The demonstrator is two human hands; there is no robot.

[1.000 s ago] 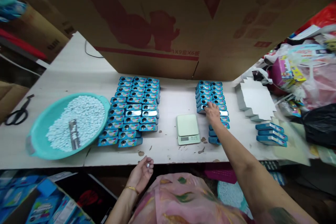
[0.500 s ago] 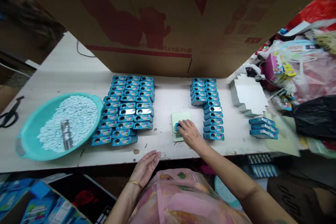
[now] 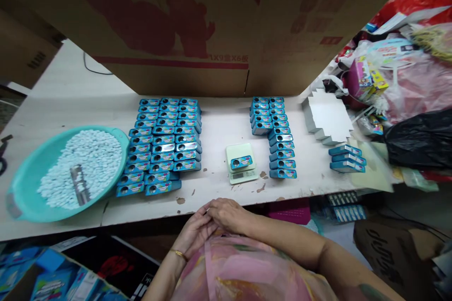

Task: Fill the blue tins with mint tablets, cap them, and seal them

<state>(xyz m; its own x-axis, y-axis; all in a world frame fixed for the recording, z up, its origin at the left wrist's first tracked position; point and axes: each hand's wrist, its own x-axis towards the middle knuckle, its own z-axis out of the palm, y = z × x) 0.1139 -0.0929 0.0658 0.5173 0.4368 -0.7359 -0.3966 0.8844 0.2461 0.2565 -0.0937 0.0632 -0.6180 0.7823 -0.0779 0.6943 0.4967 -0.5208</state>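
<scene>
Tin on the scale: a small blue rectangular tin with a printed top (image 3: 241, 162) is lying slightly askew on the weighing plate, with neither hand touching it.
Scale: a pale green, square-plated kitchen scale (image 3: 240, 150) is carrying that tin near the front of the table; its display is showing too small to read.
Right hand: the person's right hand (image 3: 228, 214) is reaching across at the table's front edge, back upward, its fingers bending over the tips of the other hand's; whether they are pinching anything cannot be told.
Left hand: the person's left hand (image 3: 198, 230) is resting half-cupped below the table edge, its fingers loosely curling and meeting the right ones; whether it is holding anything cannot be told.
Right-hand tins: a two-column block of blue tins (image 3: 278, 138) is standing just right of the scale.
Left-hand tins: a larger three-column block of similar tins (image 3: 164, 141) is standing left of the scale.
Basin: a turquoise round plastic basin (image 3: 123, 146) is sitting beside that larger block, holding pale blue pellets (image 3: 95, 150) with a metal scoop (image 3: 80, 186) lying on them.
Far right: a stack of white cut-out card (image 3: 328, 115) is lying behind three more blue tins (image 3: 348, 159).
Behind: a big brown cardboard carton (image 3: 275, 42) is rising along the back of the white table (image 3: 226, 122).
</scene>
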